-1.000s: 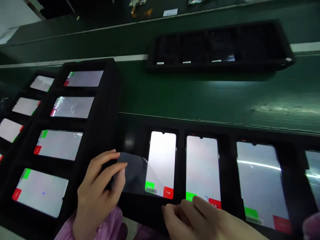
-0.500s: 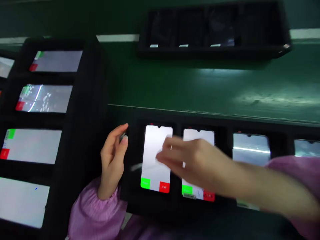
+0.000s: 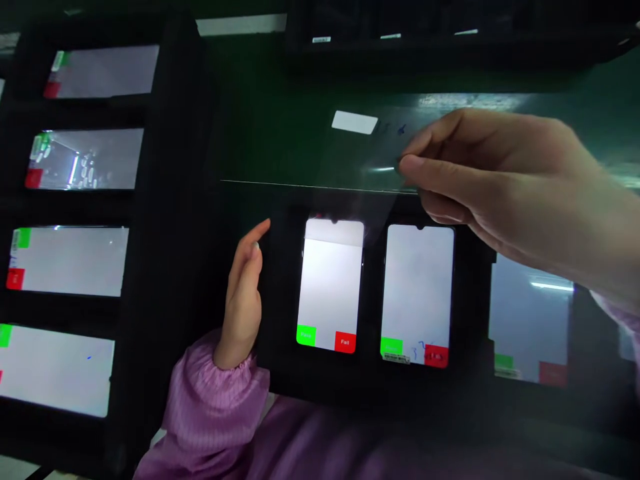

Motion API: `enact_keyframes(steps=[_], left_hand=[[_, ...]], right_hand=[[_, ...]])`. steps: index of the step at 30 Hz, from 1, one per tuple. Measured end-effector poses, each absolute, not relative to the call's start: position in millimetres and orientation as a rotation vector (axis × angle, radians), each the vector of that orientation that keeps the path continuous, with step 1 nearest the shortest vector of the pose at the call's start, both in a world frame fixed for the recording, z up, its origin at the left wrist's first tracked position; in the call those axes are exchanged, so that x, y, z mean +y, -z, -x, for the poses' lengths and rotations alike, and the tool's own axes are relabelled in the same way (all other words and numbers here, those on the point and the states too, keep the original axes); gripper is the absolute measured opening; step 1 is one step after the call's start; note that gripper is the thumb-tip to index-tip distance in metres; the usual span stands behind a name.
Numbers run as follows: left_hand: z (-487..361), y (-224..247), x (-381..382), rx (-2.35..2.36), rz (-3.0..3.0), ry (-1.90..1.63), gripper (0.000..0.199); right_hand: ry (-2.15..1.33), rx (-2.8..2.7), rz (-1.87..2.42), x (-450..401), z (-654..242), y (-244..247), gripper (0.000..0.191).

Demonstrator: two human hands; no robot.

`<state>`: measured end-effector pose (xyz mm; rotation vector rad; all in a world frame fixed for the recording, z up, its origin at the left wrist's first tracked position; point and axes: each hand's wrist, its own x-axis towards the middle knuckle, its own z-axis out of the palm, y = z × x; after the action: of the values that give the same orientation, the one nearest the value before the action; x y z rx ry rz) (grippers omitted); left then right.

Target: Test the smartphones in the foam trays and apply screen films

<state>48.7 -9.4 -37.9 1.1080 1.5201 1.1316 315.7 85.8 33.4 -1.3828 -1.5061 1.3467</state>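
Observation:
My right hand (image 3: 480, 167) pinches the edge of a clear plastic film (image 3: 387, 150) with a white label (image 3: 355, 123) and faint blue pen marks. The film is up above the tray, its lower part overlapping the top of the leftmost lit phone (image 3: 331, 287). That phone's white screen has green and red "Fail" boxes at the bottom. At the left end of the black tray (image 3: 320, 373) is my left hand (image 3: 245, 307), fingers stretched out and seemingly holding nothing. A second phone (image 3: 417, 287) lies to the right, with a barcode sticker and blue handwriting.
A third phone (image 3: 530, 320) sits further right, partly under my right forearm. On the left stands another black tray (image 3: 145, 267) of several lit phones lying sideways. A dark tray (image 3: 425, 57) with white labels is at the back of the green table (image 3: 270, 120).
My right hand has risen from over the leftmost phone, moving up and right, and the film now shows in its fingers. My left hand stays beside the tray, fingers straighter. The view has shifted.

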Motion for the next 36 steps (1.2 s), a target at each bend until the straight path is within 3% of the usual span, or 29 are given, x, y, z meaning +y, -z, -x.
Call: enact_keyframes(steps=[10, 18, 24, 27, 31, 36], left_hand=[[-47, 43, -9, 1.454, -1.17, -1.148, 0.037], [-47, 40, -10, 1.392, -1.195, -1.144, 0.038], [-38, 36, -11, 1.251, -1.451, -0.937, 0.118], [-31, 34, -10, 1.218, -1.499, -0.878, 0.13], [-25, 34, -6, 1.147, -1.458, -0.826, 0.113], [-25, 36, -13, 1.209, -1.473, -1.048, 0.059]], right_hand=[[-1.295, -1.495, 1.447, 67, -304, -46, 0.015], [-1.132, -1.68, 1.475, 46, -301, -44, 0.005], [-1.117, -1.695, 1.394, 39, -301, -35, 0.003], [-1.112, -1.714, 1.387, 36, -301, -34, 0.004], [-1.121, -1.725, 1.297, 29, -298, -29, 0.006], [-1.169, -2.125, 1.127, 2, -309, -25, 0.024]])
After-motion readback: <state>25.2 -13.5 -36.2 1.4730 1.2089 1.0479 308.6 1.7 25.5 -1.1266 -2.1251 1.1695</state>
